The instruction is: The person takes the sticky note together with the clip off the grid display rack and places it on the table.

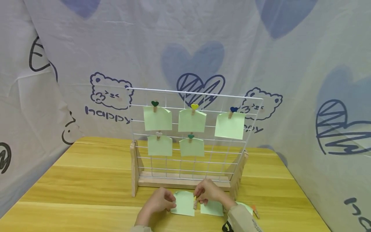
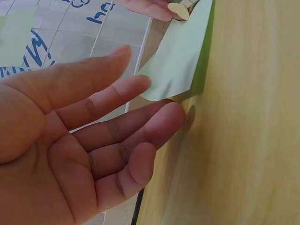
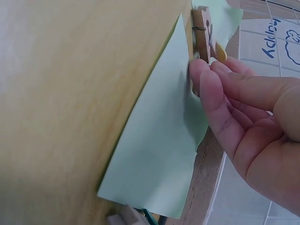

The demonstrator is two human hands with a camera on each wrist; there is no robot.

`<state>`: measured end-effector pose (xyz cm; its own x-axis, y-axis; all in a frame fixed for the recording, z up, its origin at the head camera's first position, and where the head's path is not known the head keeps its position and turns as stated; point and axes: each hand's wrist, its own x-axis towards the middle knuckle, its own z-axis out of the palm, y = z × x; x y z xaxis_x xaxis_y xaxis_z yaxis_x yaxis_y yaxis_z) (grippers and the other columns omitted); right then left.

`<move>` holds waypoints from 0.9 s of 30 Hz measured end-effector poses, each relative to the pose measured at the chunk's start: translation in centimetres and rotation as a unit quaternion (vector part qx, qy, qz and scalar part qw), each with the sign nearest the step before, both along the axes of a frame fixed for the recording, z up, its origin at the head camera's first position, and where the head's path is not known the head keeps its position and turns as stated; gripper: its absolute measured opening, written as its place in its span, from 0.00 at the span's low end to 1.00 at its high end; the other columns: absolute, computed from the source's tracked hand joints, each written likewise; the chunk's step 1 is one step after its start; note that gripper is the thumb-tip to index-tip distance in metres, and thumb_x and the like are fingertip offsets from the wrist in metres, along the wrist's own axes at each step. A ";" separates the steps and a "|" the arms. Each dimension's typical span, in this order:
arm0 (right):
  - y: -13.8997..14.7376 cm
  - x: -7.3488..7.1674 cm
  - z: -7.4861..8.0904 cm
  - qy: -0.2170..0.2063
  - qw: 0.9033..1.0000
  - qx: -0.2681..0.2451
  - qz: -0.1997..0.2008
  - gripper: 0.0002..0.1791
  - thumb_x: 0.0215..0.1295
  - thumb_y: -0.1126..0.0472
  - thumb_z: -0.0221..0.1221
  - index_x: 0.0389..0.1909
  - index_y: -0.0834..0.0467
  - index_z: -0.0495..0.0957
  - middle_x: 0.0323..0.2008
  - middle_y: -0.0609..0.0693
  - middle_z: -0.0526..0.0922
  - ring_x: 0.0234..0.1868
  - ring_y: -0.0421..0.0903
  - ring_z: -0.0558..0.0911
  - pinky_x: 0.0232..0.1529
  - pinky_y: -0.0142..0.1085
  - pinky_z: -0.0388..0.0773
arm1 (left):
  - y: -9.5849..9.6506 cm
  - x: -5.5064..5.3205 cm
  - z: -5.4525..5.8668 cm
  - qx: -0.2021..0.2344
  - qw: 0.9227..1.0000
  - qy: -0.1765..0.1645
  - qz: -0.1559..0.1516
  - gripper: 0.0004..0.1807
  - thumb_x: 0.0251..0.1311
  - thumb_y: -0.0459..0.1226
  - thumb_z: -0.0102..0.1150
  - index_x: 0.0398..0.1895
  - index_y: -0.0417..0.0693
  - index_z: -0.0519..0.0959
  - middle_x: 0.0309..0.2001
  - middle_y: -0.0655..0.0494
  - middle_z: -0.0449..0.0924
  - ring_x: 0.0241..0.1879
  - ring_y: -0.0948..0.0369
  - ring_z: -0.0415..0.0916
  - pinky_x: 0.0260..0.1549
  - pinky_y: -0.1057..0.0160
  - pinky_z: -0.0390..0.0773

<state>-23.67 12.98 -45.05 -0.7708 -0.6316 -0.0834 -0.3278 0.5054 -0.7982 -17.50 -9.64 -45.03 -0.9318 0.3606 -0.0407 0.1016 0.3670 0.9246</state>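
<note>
My right hand (image 1: 209,190) pinches a small wooden clothespin (image 3: 202,35) with a yellow heart between thumb and forefinger. In the head view the clothespin overlaps the right edge of a light green paper note (image 1: 184,203) on the table. At that note's left edge is my left hand (image 1: 158,203), its fingers loosely bent and thumb apart from them. The left wrist view shows its fingertips right at the note's curled corner. Beneath my right hand lies a second green note (image 3: 154,131), partly covered by the hand in the head view.
Behind the hands stands a white wire grid (image 1: 174,149) on a wooden base (image 1: 185,183). Several green notes (image 1: 157,119) hang there from heart clothespins. By my right sleeve (image 1: 243,220) lie another note (image 1: 246,207) and an orange-topped clothespin (image 1: 255,211). A printed curtain (image 1: 145,48) hangs behind.
</note>
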 end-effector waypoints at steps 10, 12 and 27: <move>0.7 0.0 0.5 0.005 1.000 -0.012 -0.004 0.07 0.48 0.82 0.55 0.28 0.71 0.77 0.22 0.56 0.78 0.18 0.50 0.78 0.17 0.35 0.76 | -0.3 0.0 0.2 -0.025 1.000 0.017 0.007 0.11 0.46 0.27 0.61 0.33 0.28 0.74 0.28 0.51 0.75 0.28 0.59 0.72 0.29 0.62 0.76; 0.8 0.0 0.7 0.014 1.000 -0.009 -0.005 0.06 0.50 0.80 0.55 0.29 0.71 0.77 0.21 0.56 0.78 0.18 0.50 0.78 0.17 0.35 0.76 | -0.3 0.0 0.2 -0.024 1.000 0.015 0.007 0.11 0.48 0.28 0.61 0.34 0.28 0.75 0.28 0.52 0.75 0.26 0.60 0.73 0.28 0.62 0.76; 1.2 0.5 2.7 0.042 0.999 -0.015 -0.026 0.08 0.59 0.67 0.55 0.36 0.69 0.77 0.26 0.57 0.80 0.22 0.54 0.78 0.17 0.38 0.75 | 0.9 -0.8 0.9 -0.006 0.995 0.087 0.044 0.08 0.55 0.30 0.55 0.33 0.31 0.77 0.27 0.52 0.76 0.23 0.56 0.74 0.19 0.67 0.72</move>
